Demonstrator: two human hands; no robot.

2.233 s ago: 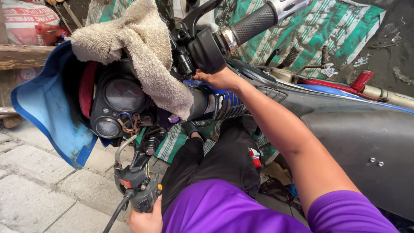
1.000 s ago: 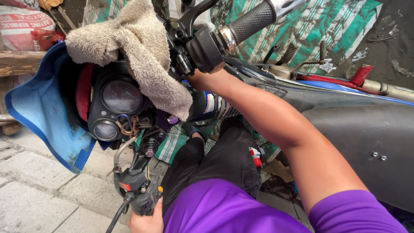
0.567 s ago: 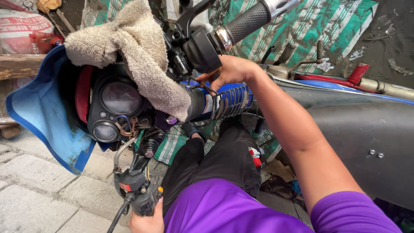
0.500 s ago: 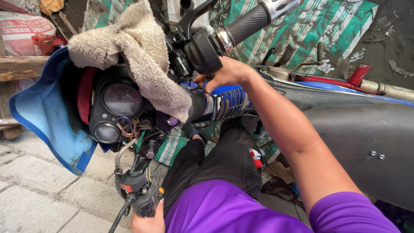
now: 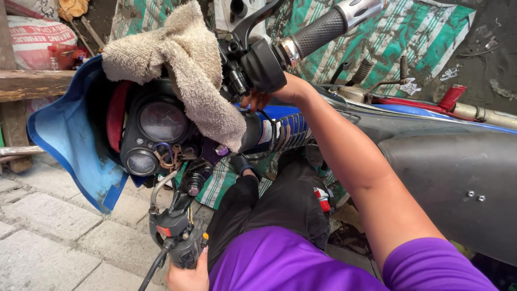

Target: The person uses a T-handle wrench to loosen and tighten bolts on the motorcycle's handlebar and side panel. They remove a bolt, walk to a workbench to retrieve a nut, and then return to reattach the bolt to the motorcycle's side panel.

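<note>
A motorcycle's front end fills the view. A beige towel [image 5: 183, 64] is draped over its round gauges [image 5: 161, 121] and blue fairing [image 5: 70, 145]. My right hand [image 5: 269, 96] reaches under the black switch housing [image 5: 264, 67] beside the rubber handlebar grip [image 5: 318, 32]. Its fingertips touch the blue tube with a coiled spring [image 5: 280, 129], and the housing partly hides them. At the bottom edge, my left hand [image 5: 186, 275] grips a loose black switch unit [image 5: 180, 237] with a red button and a cable.
A grey body panel [image 5: 458, 178] with two screws lies at the right. A green striped mat [image 5: 420, 37] covers the ground behind. A wooden plank [image 5: 32, 83] and a sack [image 5: 32, 32] sit at the upper left, above grey paving stones [image 5: 43, 237].
My right hand has shifted a little along the underside of the switch housing. My left hand stays on the loose switch unit.
</note>
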